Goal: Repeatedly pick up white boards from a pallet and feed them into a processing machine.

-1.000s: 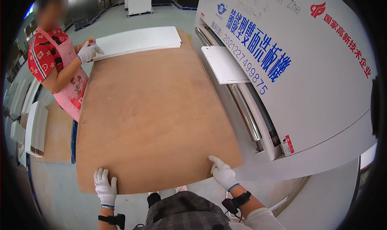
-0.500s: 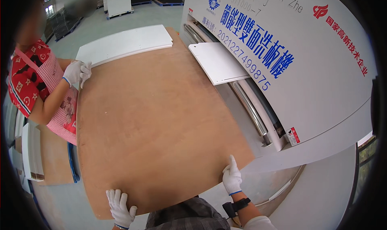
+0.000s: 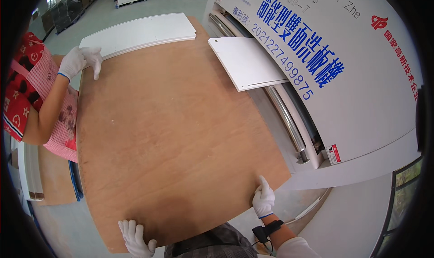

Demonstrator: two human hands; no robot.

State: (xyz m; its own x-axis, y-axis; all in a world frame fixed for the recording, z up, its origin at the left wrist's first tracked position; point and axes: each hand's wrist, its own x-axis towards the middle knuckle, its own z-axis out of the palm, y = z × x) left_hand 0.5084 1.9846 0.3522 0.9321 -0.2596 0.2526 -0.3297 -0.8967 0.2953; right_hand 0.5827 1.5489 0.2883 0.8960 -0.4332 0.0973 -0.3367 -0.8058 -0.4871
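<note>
The tabletop, a broad brown wood-faced surface, lies directly in front of the person, alongside the machine at right. The left hand, in a white knit glove, is located at the near edge toward the left corner; its grip is open, fingers extended and slightly apart over the surface, thumb set off to the right. The right hand, gloved likewise, is located at the near edge toward the right corner, with one digit pointing forward over the surface and the remaining fingers curled; whether this grip is closed on the edge cannot be told. A black wrist device is strapped to the right forearm. At the far end of the tabletop, a stack of white panels lies flat. A co-worker in a pink checked apron stands at the left side, gloved hands close together at the left end of the stack. A single white panel projects from the machine slot, its outer end overlapping the right edge of the tabletop in view. A bright metal roller runs along the slot, and a red-and-white label is fixed near its lower end.
</note>
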